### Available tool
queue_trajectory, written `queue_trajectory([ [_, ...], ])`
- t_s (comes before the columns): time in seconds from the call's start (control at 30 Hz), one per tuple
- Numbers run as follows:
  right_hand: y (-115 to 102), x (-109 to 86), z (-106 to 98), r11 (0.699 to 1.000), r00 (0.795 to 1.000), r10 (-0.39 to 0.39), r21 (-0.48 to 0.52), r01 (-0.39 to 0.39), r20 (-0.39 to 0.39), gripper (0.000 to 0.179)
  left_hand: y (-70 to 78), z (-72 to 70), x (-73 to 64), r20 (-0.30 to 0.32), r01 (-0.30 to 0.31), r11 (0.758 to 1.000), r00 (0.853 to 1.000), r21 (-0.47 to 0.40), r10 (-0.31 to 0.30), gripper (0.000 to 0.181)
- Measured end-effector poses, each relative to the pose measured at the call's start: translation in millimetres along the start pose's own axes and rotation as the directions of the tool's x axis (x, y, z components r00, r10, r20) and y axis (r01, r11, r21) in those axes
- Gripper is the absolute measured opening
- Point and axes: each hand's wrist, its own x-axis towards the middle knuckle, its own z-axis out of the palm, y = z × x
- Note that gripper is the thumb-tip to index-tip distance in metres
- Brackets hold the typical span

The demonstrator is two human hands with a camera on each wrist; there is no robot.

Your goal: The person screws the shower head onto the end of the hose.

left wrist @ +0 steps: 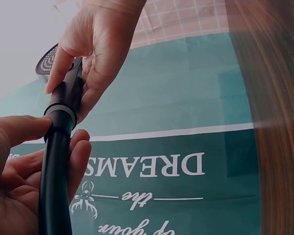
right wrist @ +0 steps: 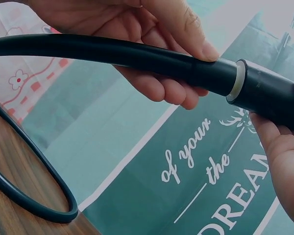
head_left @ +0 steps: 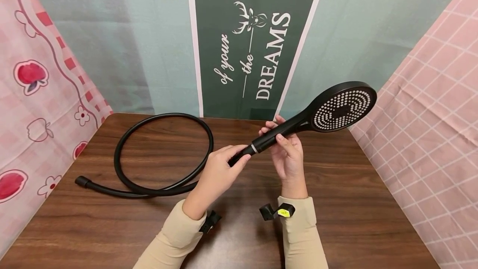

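Note:
A black handheld shower head (head_left: 341,109) is held up over the table, its face of pale nozzles tilted toward the head camera. My right hand (head_left: 287,157) grips its handle (head_left: 278,134), thumb on the near side. With thumb and fingers, my left hand (head_left: 218,171) pinches the end of a black shower hose (right wrist: 137,54), right at the base of the handle. A pale ring (right wrist: 237,81) shows at the joint between hose end and handle. Hose and handle run in one line there. In the left wrist view, the left thumb lies just beside that ring (left wrist: 62,108).
The hose makes a wide loop on the brown wooden table (head_left: 336,219), its other end fitting (head_left: 82,182) lying at the left. A green printed cloth (head_left: 257,53) hangs behind. Patterned pink cloths stand at the left (head_left: 33,107) and right (head_left: 429,115) sides.

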Motion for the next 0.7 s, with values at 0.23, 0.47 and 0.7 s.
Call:
queue_trajectory([
  [0.23,-1.1,-0.1,0.9,1.000,1.000,0.005,-0.007,-0.005,-0.007,0.036,1.1,-0.6,0.4,0.004,0.041,0.998,0.999,-0.038,-0.041,0.025],
  [0.47,-1.3,1.4,2.5,1.000,1.000,0.005,-0.007,-0.005,-0.007,0.036,1.2,-2.2,1.0,0.005,0.049,0.997,0.999,-0.062,-0.049,0.028],
  [0.7,-1.9,1.0,3.1,1.000,1.000,0.007,-0.004,-0.007,-0.013,0.035,0.8,-0.5,0.6,0.007,0.038,0.998,0.999,-0.040,-0.038,0.026],
])
